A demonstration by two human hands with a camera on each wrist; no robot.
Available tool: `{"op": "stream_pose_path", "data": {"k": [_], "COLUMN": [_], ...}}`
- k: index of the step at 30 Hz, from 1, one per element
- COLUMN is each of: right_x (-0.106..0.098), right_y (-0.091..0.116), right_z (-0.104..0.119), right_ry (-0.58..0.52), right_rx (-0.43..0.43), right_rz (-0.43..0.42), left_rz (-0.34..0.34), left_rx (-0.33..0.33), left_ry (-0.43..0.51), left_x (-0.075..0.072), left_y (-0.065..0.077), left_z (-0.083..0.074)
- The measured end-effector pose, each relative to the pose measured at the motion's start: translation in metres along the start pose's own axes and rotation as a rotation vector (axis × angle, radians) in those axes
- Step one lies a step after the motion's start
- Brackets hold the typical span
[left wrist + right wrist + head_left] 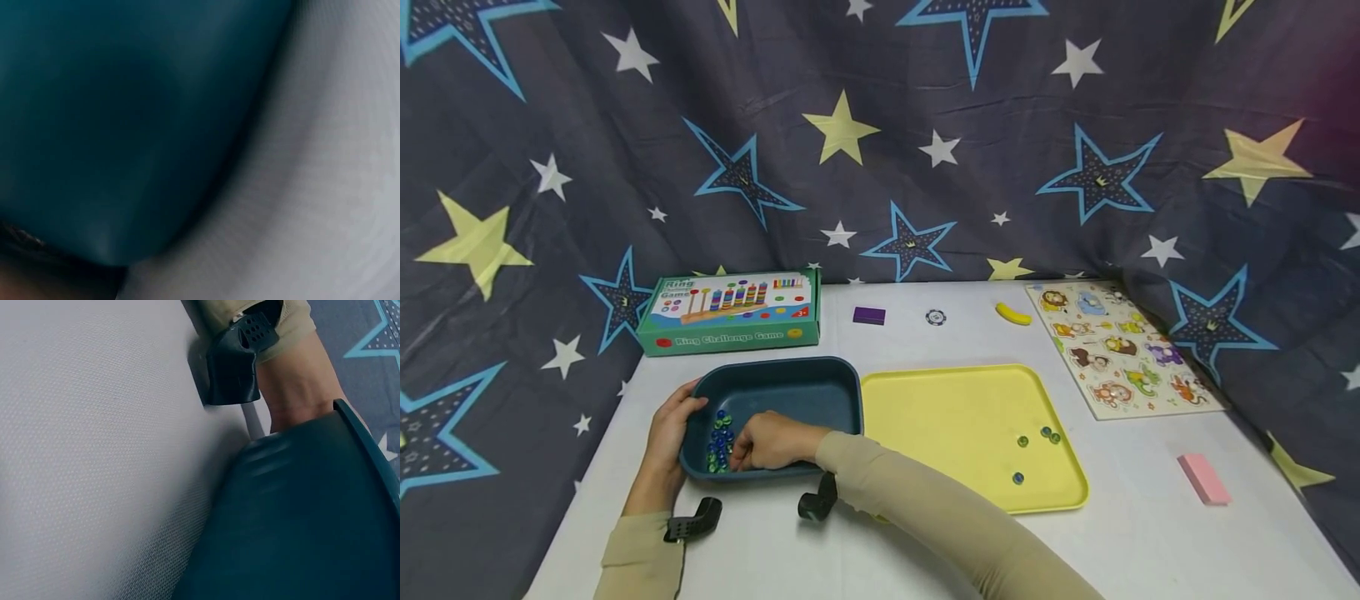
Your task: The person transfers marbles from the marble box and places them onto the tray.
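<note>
A dark teal plastic bin stands on the table, and blue and green glass marbles lie heaped at its left end. My left hand grips the bin's left wall, thumb over the rim. Inside the bin, my right hand reaches down with bent fingers right beside the marbles; its fingertips are hidden, and I cannot tell whether they hold one. Close up in the left wrist view is the bin's outer wall. The right wrist view shows the bin's side and the left forearm behind it.
A yellow tray adjoins the bin, with a few loose marbles on its right part. Behind are a ring game box, purple block, poker chip and toy banana. An animal puzzle board and pink block lie right.
</note>
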State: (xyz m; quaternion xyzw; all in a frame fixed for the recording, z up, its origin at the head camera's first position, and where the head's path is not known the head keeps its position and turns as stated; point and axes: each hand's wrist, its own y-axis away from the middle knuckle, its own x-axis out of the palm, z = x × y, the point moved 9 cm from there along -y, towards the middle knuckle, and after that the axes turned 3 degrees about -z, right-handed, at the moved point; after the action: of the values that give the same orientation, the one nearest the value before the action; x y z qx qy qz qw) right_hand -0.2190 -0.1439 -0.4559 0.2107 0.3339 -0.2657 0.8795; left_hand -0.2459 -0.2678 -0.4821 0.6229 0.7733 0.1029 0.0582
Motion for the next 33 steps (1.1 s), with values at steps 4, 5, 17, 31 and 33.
{"op": "stream_pose_path", "data": {"k": [4, 5, 17, 31, 33], "right_x": [0.001, 0.001, 0.002, -0.023, -0.031], "right_y": [0.0, 0.0, 0.004, 0.029, 0.036], "right_z": [-0.001, -0.001, 0.002, 0.004, 0.0], "right_ry": [-0.018, -0.022, -0.15, -0.039, -0.025], "right_rx": [0.006, 0.007, -0.014, -0.139, -0.127], "right_rz": [0.004, 0.004, 0.039, -0.082, -0.127], "left_rz": [-0.007, -0.009, -0.01, -0.034, -0.033], "left_rx": [-0.006, -0.006, -0.004, 0.0, 0.002], "left_ry": [-0.005, -0.009, -0.012, -0.047, -0.044], "left_x": [0.001, 0.0, 0.0, -0.003, -0.003], "left_y": [0.0, 0.0, 0.002, 0.0, 0.001], "left_z": [0.0, 0.0, -0.001, 0.0, 0.0]}}
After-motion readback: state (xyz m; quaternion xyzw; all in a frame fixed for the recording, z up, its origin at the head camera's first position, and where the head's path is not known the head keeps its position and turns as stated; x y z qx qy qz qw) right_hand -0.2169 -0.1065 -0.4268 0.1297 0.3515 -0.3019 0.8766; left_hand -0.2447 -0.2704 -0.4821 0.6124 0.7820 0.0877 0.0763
